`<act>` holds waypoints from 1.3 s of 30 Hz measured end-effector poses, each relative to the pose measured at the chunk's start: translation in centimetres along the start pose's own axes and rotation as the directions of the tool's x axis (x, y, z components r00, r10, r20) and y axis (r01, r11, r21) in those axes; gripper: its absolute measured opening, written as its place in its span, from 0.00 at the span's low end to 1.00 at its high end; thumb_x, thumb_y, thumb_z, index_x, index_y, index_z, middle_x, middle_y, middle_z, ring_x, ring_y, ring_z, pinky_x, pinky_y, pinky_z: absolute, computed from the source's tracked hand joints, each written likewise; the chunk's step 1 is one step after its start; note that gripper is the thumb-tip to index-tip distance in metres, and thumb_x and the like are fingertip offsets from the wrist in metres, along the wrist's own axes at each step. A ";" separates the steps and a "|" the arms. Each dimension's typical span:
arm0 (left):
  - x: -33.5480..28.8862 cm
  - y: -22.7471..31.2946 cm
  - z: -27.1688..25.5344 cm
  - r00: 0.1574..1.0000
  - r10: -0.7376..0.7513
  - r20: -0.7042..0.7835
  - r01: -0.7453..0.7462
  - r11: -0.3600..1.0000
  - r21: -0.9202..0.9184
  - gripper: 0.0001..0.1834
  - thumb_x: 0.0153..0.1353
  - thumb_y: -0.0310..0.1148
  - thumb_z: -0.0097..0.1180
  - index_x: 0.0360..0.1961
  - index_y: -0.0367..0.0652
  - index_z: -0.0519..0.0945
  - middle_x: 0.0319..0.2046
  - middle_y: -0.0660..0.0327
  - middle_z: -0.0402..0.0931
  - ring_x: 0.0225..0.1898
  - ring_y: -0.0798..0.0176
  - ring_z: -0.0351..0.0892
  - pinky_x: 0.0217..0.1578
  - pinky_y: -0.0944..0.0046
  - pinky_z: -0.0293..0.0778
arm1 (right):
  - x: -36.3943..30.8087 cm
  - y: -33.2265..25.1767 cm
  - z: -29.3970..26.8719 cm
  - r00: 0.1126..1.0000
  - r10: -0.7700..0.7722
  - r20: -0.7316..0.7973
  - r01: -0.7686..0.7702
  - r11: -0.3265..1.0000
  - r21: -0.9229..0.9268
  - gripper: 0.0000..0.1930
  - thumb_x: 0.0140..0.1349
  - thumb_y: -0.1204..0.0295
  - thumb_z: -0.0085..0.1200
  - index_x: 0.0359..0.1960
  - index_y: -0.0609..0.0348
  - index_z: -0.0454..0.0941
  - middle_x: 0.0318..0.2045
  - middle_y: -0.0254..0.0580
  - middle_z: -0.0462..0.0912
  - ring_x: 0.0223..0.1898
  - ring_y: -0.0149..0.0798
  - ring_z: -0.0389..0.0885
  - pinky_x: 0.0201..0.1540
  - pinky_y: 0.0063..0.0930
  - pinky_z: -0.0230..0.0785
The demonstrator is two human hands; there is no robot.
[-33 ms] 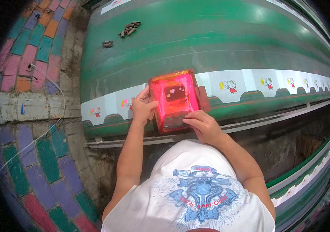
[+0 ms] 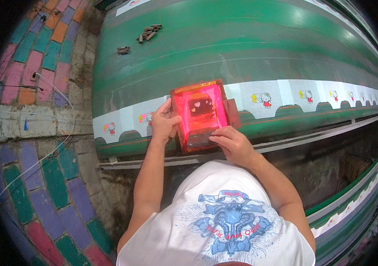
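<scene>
Along the near edge of a green table (image 2: 242, 48), right in front of me, a red frame (image 2: 197, 120) is lying between my two hands, on top of a row of white pieces (image 2: 288, 91). My left hand (image 2: 164, 120) is closing narrowly on the frame's left side, the thumb resting against the rail and the bent fingers lying along its outside. My right hand (image 2: 234, 142) is touching the right end of a dark strip (image 2: 197, 140) at the frame's near end, fingertips bunched close together; whether they are pinching it or only resting there, I cannot tell (my own fingers are hiding the contact).

On its right the frame is meeting a reddish block (image 2: 233, 113), just beyond my right hand. Past the frame's far side, green surface is stretching toward short dark cylinders (image 2: 149, 33), lying well apart from my hands. Nearer me, a pale rail (image 2: 286, 140) is following the table's edge, with a dark gap (image 2: 299, 162) opening below it.

Cartoon figures (image 2: 266, 100) in red are repeating along the white row. Inside the frame, pale hearts (image 2: 197, 104) are showing against a dark window (image 2: 201, 109). On my white shirt (image 2: 206, 177), lettering is running through a blue print (image 2: 232, 216), appearing upside down to me.
</scene>
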State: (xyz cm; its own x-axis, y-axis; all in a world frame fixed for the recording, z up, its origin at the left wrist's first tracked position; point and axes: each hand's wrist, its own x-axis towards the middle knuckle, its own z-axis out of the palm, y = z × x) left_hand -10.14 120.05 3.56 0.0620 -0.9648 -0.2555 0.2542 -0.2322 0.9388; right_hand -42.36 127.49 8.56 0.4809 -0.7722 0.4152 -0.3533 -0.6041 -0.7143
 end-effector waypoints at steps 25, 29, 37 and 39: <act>0.4 -1.2 0.0 1.000 0.026 0.011 -0.026 1.000 0.010 0.50 0.60 0.11 0.73 0.85 0.22 0.69 0.71 0.48 0.87 0.65 0.59 0.91 0.67 0.59 0.85 | 12.8 3.2 -1.6 0.841 0.209 0.499 0.036 0.899 -0.437 0.24 0.61 0.80 0.64 0.61 0.66 0.88 0.56 0.59 0.92 0.61 0.64 0.89 0.68 0.55 0.81; 0.4 -1.1 -0.2 1.000 -0.025 0.012 0.023 0.992 0.122 0.51 0.61 0.09 0.73 0.86 0.24 0.68 0.73 0.48 0.85 0.67 0.59 0.90 0.68 0.59 0.86 | 14.1 5.3 -0.4 0.935 0.151 0.321 0.015 0.888 -0.460 0.26 0.61 0.83 0.62 0.63 0.64 0.88 0.58 0.57 0.91 0.62 0.63 0.87 0.69 0.56 0.80; 0.6 -2.1 -0.6 0.999 0.041 0.018 -0.043 0.989 0.143 0.48 0.62 0.18 0.75 0.84 0.23 0.71 0.64 0.50 0.92 0.59 0.63 0.94 0.60 0.61 0.88 | 8.3 2.0 2.4 0.974 0.076 0.211 0.037 0.874 -0.485 0.29 0.61 0.78 0.66 0.67 0.54 0.90 0.58 0.48 0.90 0.59 0.56 0.87 0.64 0.52 0.79; 0.8 -2.6 -0.7 0.998 0.062 0.027 -0.065 0.983 0.172 0.48 0.62 0.20 0.75 0.84 0.23 0.71 0.64 0.49 0.92 0.58 0.63 0.94 0.60 0.61 0.88 | 6.6 0.6 2.8 0.976 0.064 0.209 0.047 0.873 -0.486 0.28 0.62 0.76 0.66 0.66 0.54 0.90 0.58 0.47 0.89 0.59 0.54 0.87 0.64 0.52 0.79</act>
State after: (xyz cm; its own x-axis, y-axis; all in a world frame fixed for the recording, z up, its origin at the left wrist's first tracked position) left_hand -10.06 119.93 0.77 0.0520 -0.9802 -0.1908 0.0797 -0.1864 0.9792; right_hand -37.09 122.57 9.32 0.6146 -0.7510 0.2413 -0.6756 -0.6590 -0.3306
